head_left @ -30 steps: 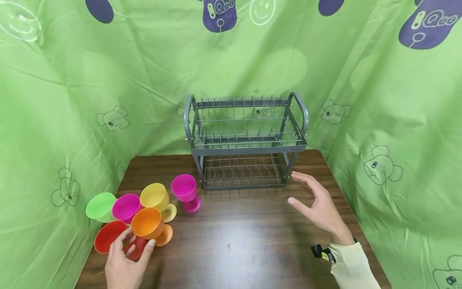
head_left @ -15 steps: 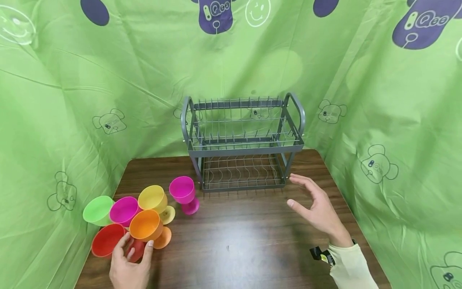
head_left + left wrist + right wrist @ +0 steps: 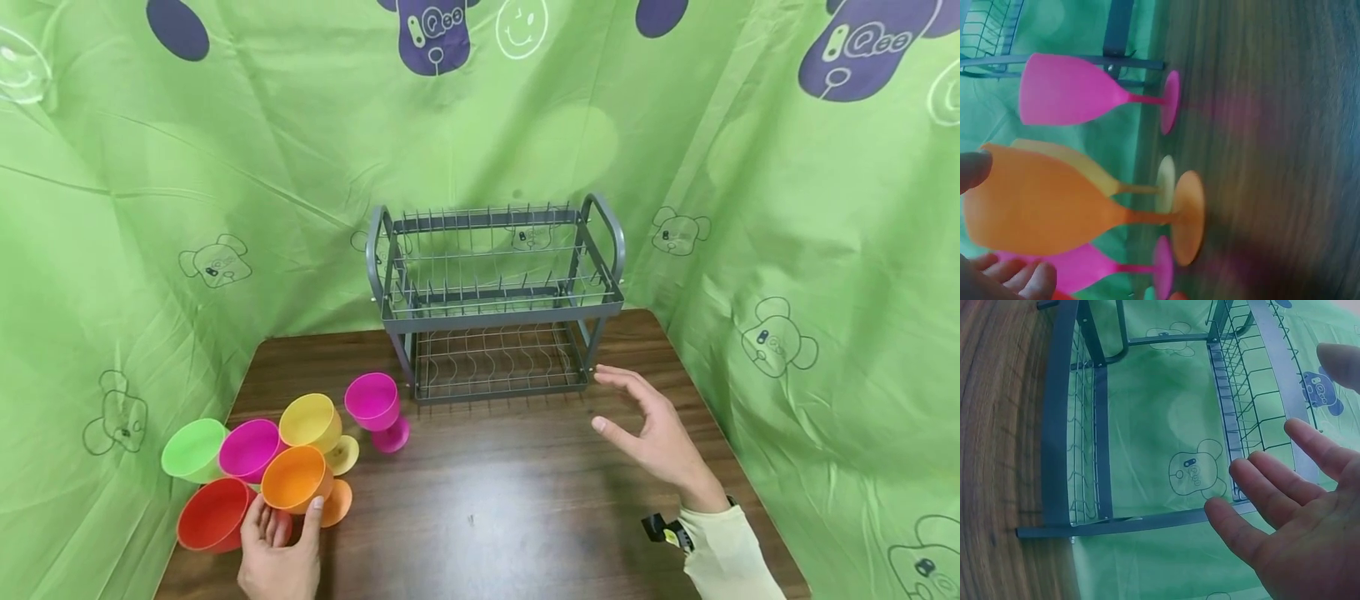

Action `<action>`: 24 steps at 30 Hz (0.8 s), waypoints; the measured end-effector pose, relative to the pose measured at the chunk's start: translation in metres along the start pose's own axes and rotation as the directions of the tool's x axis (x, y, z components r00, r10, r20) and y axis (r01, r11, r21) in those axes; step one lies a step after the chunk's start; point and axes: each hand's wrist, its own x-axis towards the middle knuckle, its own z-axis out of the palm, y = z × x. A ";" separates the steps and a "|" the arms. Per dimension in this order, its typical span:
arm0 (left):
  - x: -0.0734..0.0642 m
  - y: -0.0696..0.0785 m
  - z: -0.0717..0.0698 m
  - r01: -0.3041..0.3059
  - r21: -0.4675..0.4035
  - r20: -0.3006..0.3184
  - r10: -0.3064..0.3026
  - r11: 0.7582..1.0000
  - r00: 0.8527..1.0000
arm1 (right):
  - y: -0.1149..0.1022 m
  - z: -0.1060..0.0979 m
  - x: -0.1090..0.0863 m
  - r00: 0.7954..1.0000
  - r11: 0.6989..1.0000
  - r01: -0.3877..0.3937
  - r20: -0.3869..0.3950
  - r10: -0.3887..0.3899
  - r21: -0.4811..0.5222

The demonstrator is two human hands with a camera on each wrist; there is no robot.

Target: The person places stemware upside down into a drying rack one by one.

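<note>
The left hand (image 3: 279, 554) has swung in closer to six o'clock of the orange goblet (image 3: 295, 479), having sat nearer seven a second ago. Its thumb and bent fingers stand apart, on either side of the bowl; whether they grip it, I cannot tell. The goblet stands upright on the table (image 3: 465, 475), between twelve and one o'clock from that hand, the red goblet (image 3: 212, 518) at ten. The right hand (image 3: 663, 442) keeps its earlier pose, thumb spread from extended fingers, near the dish rack (image 3: 502, 315) at its ten o'clock.
</note>
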 end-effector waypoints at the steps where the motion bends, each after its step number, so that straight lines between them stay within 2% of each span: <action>1: 0.000 -0.002 0.002 0.008 -0.020 -0.005 -0.008 1.000 1.000 | 0.000 0.000 0.000 1.000 1.000 -0.001 0.003 0.001 0.003; 10: 0.003 -0.014 0.016 0.045 -0.075 -0.021 -0.047 0.996 0.999 | 0.007 0.004 -0.002 1.000 0.999 0.011 0.012 -0.011 0.030; 17: 0.005 -0.021 0.022 0.027 -0.143 -0.028 -0.031 0.989 0.999 | 0.014 0.008 -0.004 1.000 0.996 0.012 0.011 -0.013 0.086; 24: 0.004 -0.019 0.023 0.067 -0.243 -0.011 -0.072 0.968 0.997 | 0.014 0.009 -0.003 1.000 0.990 0.007 0.020 -0.010 0.144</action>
